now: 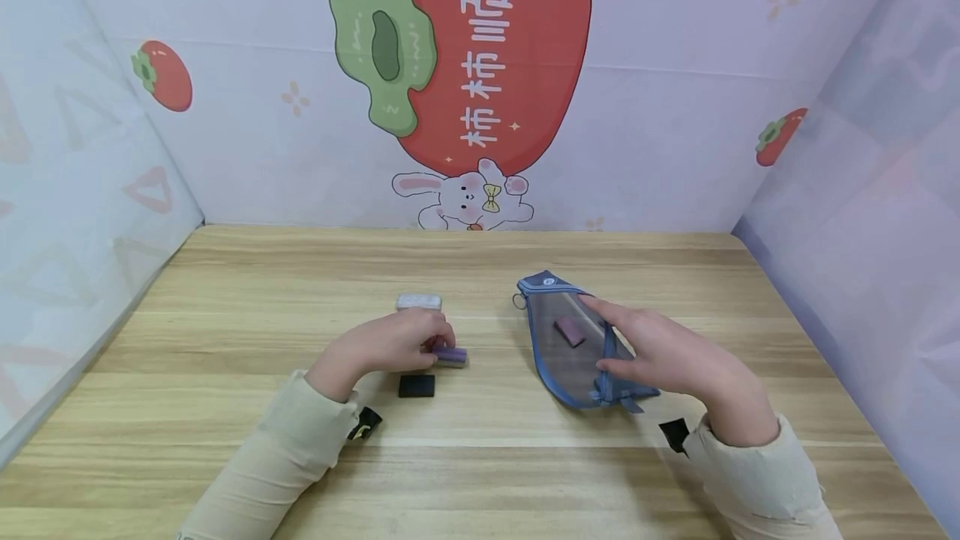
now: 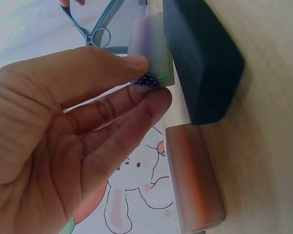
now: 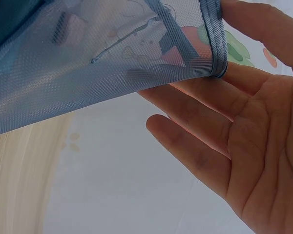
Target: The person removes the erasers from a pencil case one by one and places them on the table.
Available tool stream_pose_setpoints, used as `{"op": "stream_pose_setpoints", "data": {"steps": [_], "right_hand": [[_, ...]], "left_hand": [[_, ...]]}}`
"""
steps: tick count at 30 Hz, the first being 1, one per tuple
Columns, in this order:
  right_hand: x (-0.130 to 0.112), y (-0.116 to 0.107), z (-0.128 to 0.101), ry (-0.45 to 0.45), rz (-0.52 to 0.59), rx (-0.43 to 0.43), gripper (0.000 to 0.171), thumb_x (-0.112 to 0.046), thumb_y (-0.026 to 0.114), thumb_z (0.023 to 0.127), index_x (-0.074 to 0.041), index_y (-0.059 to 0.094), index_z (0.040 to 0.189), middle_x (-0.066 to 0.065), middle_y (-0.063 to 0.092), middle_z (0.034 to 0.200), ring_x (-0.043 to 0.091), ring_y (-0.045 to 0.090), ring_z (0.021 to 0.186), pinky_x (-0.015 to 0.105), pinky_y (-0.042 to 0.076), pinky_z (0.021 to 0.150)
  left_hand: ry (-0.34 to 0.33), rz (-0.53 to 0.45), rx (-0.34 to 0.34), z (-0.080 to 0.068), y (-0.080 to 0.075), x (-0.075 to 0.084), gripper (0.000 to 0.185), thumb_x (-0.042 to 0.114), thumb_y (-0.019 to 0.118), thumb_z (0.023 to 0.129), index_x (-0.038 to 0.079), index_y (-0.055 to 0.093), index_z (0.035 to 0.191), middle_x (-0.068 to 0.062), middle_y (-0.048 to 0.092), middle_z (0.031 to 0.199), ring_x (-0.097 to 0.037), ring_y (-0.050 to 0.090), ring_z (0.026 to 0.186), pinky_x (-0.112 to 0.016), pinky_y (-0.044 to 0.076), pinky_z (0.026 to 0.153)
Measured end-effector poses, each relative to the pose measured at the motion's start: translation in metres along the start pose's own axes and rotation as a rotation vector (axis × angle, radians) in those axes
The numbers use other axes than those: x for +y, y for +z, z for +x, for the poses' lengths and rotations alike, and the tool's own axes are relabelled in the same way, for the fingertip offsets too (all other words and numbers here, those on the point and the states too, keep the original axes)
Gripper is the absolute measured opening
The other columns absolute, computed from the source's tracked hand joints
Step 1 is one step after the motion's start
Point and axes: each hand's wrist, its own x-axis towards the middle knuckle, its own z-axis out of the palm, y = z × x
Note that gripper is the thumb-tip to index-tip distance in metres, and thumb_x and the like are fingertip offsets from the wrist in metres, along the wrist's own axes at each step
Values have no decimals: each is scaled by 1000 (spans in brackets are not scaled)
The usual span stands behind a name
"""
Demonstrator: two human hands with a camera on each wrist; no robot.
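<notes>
My left hand (image 1: 393,347) pinches a small purple-and-white eraser (image 2: 158,46) with a grape print between thumb and fingertips. Just nearer than it in the head view lies a black eraser (image 1: 416,386), large at the right of the left wrist view. Below that, in the same wrist view, is an orange-tinted eraser (image 2: 193,180). My right hand (image 1: 667,348) holds the zipped edge of a blue mesh pouch (image 3: 112,63), thumb on one side and fingers behind. Through the mesh shows a dark pink eraser (image 1: 570,332).
Beyond my left hand sits a pale block-shaped eraser (image 1: 418,302). The wooden table (image 1: 262,307) meets printed cloth walls (image 1: 660,148) at the back and both sides. A metal ring (image 1: 519,301) hangs at the pouch's far corner.
</notes>
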Motion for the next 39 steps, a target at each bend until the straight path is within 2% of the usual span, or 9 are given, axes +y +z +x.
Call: {"op": "stream_pose_setpoints", "data": {"steps": [5, 11, 15, 21, 26, 28, 31, 39], "right_hand": [[0, 0, 0, -2, 3, -1, 77, -16, 74, 87, 2, 34, 151, 17, 64, 128, 7, 56, 81, 36, 51, 82], [0, 0, -1, -7, 3, -1, 77, -16, 74, 87, 2, 35, 150, 20, 61, 134, 9, 60, 90, 41, 53, 87], [-1, 0, 0, 7, 0, -4, 77, -16, 75, 87, 1, 35, 151, 20, 59, 138, 12, 63, 96, 42, 53, 89], [-1, 0, 1, -4, 0, -5, 77, -15, 75, 87, 3, 35, 150, 21, 57, 139, 9, 60, 89, 40, 53, 87], [0, 1, 1, 8, 0, -5, 77, -13, 74, 86, 4, 34, 150, 21, 54, 143, 19, 65, 104, 44, 52, 92], [-1, 1, 1, 6, -2, -6, 77, -13, 74, 86, 4, 34, 150, 22, 54, 143, 19, 65, 105, 44, 53, 92], [-1, 0, 1, 1, -2, -5, 77, -13, 74, 86, 4, 34, 150, 22, 56, 141, 13, 63, 96, 41, 53, 88], [-2, 0, 1, 2, 2, 0, 77, -13, 74, 87, 4, 34, 150, 22, 53, 144, 28, 65, 114, 47, 52, 94]], "left_hand": [[-29, -17, -19, -1, 1, -2, 17, 4, 69, 88, 9, 72, 104, 3, 64, 90, -9, 54, 78, -24, 49, 72], [-60, -33, -33, -2, 2, -2, 17, 6, 70, 89, 9, 72, 105, 4, 63, 89, -10, 54, 77, -24, 49, 72], [-59, -37, -31, -1, 1, -2, 16, 5, 70, 89, 9, 72, 105, 4, 64, 87, -11, 55, 77, -25, 49, 73], [-52, -38, -21, -1, -1, -6, 17, 5, 69, 89, 8, 72, 106, 3, 66, 88, -11, 56, 78, -25, 50, 74], [-54, -48, -21, -1, -2, -8, 17, 5, 67, 91, 6, 73, 106, 0, 68, 90, -8, 54, 76, -25, 50, 73], [-62, -51, -20, -1, -2, -8, 17, 4, 66, 91, 6, 73, 106, 0, 68, 92, -8, 54, 75, -25, 50, 73], [-64, -47, -18, -1, -3, -8, 16, 4, 66, 91, 6, 73, 105, 0, 68, 91, -8, 54, 74, -24, 49, 71], [-54, -29, -6, 0, -2, -10, 14, 4, 66, 91, 6, 73, 103, 1, 67, 88, -8, 52, 71, -23, 47, 68]]}}
